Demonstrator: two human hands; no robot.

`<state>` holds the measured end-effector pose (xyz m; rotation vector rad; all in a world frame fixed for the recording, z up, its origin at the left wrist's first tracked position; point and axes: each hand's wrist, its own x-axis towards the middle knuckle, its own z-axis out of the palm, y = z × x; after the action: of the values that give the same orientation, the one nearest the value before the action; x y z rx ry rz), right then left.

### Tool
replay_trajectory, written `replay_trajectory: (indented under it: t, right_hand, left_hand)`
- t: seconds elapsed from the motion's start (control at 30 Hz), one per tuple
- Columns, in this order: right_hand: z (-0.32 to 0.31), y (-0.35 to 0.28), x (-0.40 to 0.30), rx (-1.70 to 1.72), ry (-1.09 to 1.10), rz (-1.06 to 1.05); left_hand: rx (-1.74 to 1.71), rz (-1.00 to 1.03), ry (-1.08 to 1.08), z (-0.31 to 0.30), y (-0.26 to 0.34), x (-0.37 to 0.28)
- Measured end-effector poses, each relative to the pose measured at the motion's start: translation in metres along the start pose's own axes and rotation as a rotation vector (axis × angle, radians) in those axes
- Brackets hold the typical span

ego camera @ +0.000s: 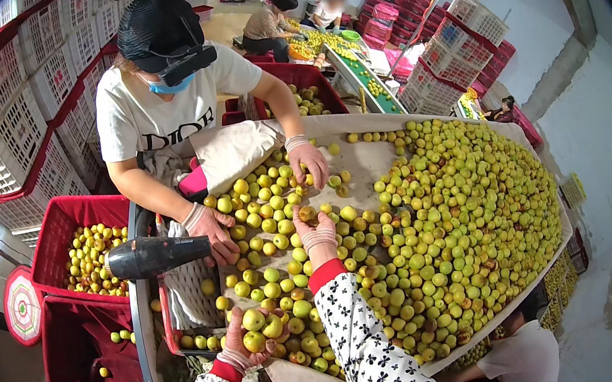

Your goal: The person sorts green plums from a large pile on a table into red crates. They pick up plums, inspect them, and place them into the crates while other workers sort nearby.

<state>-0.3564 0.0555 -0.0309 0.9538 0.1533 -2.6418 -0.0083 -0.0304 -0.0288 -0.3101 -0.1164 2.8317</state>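
Observation:
My left hand (238,343), in a pinkish glove, is cupped palm up around several yellow-green fruits (252,321) that look like jujubes. It hangs over the near left edge of a cloth-lined sorting table (365,173). Farther forward, my right hand (318,235), gloved alike, holds a browned fruit (307,213) at its fingertips. Loose fruits (266,209) lie spread around both hands. A large heap of them (465,220) covers the right side of the table.
Across the table a masked co-worker's gloved hands (211,229) reach among the fruits. A black hair dryer (158,255) juts over the left edge near a white mesh surface (193,291). Red-lined crates (91,359) stand at left; stacked white crates (10,158) rise behind.

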Motion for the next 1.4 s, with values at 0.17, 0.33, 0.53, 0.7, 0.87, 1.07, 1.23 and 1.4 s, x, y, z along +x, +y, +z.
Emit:
replay_trajectory:
  t: [0.17,0.33,0.53,0.7,0.87,1.07,1.23,1.4]
  right_hand:
    - [-0.007,0.053,-0.042,-0.141,-0.442,-0.106]
    - [-0.008,-0.002,-0.003,0.08,-0.116,0.08]
    - [-0.009,0.007,0.001,-0.007,-0.053,-0.045]
    - [-0.015,-0.002,-0.012,0.097,-0.06,0.03]
    - [-0.02,-0.008,-0.026,0.128,-0.024,0.074]
    - [-0.029,-0.021,-0.047,-0.041,-0.247,-0.021]
    - [-0.015,-0.011,-0.089,-0.335,-0.097,-0.06]
    - [-0.043,0.034,-0.184,-1.234,-0.635,-0.008]
  left_hand:
    - [-0.047,0.031,0.033,-0.01,0.008,-0.016]
    - [-0.046,-0.033,-0.006,-0.003,0.0,0.001]
    - [-0.082,-0.011,0.026,0.0,0.004,-0.006]
    - [-0.054,-0.022,0.031,-0.006,0.004,-0.004]
    - [-0.102,-0.008,0.047,-0.003,0.002,-0.003]
    - [-0.172,-0.006,0.013,0.005,0.001,-0.002]
    - [-0.182,0.008,-0.01,0.017,0.0,-0.006]
    - [-0.201,0.109,0.068,0.009,-0.004,-0.009]
